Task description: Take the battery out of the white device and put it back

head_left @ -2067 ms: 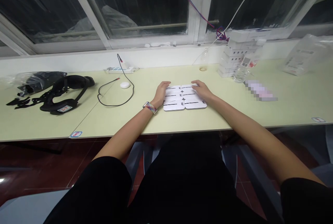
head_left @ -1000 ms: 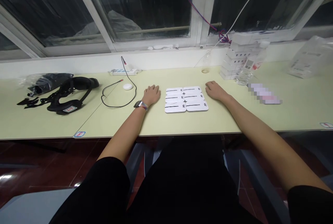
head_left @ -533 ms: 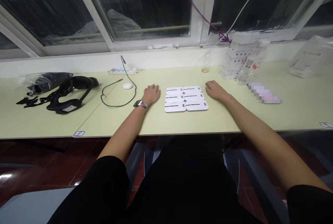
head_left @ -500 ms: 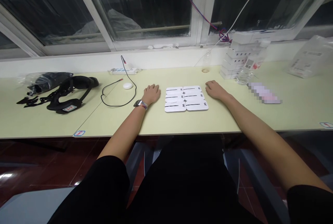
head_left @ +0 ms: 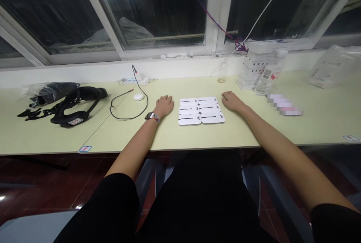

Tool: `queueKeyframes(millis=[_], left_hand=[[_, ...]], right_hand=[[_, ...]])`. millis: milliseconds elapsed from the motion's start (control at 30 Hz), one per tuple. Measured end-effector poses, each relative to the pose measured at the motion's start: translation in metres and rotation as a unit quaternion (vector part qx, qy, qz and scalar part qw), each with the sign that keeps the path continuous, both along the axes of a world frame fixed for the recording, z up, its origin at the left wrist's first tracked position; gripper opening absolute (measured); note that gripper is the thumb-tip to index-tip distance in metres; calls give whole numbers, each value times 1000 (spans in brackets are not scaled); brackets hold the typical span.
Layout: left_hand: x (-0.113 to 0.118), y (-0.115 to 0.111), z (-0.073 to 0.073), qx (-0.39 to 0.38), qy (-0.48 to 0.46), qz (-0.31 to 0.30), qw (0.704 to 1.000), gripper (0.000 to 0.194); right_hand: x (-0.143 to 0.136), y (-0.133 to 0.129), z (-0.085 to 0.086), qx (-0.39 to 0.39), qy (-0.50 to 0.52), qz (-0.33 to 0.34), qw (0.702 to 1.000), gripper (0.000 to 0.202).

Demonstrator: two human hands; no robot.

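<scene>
Several white cards [head_left: 213, 117] with rounded corners lie in two touching columns on the pale green table [head_left: 169, 137]. Each card has a dark line, and a small dark mark shows near its right end. My left hand [head_left: 164, 106] rests palm down to the left of the cards, its fingers a little spread, with a watch [head_left: 152, 116] on the wrist. Flat on the tabletop just right of the cards is my right hand [head_left: 231, 101], fingers stretched out. Neither hand touches a card or holds anything.
Left of me are a black cable [head_left: 128, 118], a round white object [head_left: 138, 97], a power strip [head_left: 135, 81] and a black headset [head_left: 76, 105]. To the right stand stacked white boxes [head_left: 249, 73], a clear bottle [head_left: 265, 83], a blurred pinkish item [head_left: 284, 104] and a plastic bag [head_left: 327, 70].
The camera view has tilted slightly, so the table sits a little lower in the picture. Both hands and the cards keep their places on the table.
</scene>
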State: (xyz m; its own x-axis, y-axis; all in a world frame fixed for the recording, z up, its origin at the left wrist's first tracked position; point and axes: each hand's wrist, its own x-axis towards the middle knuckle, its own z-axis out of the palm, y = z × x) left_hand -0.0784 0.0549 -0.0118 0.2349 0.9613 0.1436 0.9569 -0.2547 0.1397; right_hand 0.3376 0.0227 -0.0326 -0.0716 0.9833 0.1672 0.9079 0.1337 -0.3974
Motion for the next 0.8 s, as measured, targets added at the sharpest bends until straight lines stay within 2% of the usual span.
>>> queueKeyframes(millis=[800], left_hand=[[-2,1,1,4,13,6,1000,53]], right_hand=[[-7,-5,8,-16,-11,-6,1000,43]])
